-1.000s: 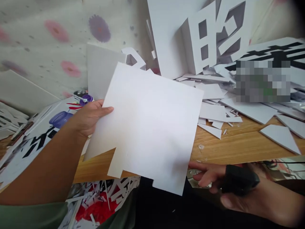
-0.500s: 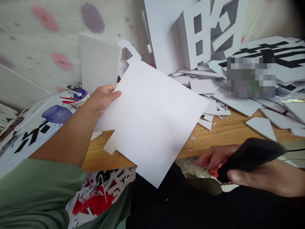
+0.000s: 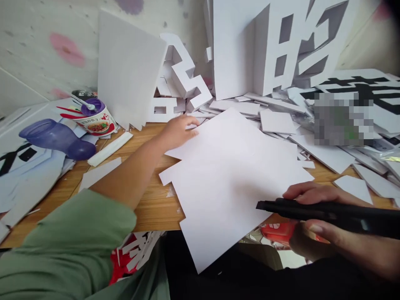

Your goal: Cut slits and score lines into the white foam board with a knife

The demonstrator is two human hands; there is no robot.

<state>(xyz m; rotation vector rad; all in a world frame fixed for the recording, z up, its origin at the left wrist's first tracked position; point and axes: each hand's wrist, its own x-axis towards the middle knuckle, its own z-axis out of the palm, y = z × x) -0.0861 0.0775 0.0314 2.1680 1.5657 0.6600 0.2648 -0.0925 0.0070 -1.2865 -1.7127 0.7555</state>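
Observation:
A large white foam board sheet (image 3: 218, 179) with a notched left side lies on the table, its lower corner jutting over the front edge. At the sheet's upper left edge rests my left hand (image 3: 178, 132), thumb and fingers apart and touching the board. My right hand (image 3: 325, 204) is closed round a black utility knife (image 3: 300, 208). The knife's dark tip points left, just over the sheet's lower right part; whether it touches the board I cannot tell.
White board scraps (image 3: 278, 121) litter the back and right of the wooden table (image 3: 153, 208). Cut-out white characters (image 3: 284, 50) and a blank panel (image 3: 128, 71) stand behind. A purple squeeze bottle (image 3: 56, 135) and a paper cup (image 3: 98, 121) with tools are left. Offcuts lie below.
The sheet has come down from a raised tilt onto the table and turned, my left hand moving with it. My right hand has brought the knife up to the sheet's right side.

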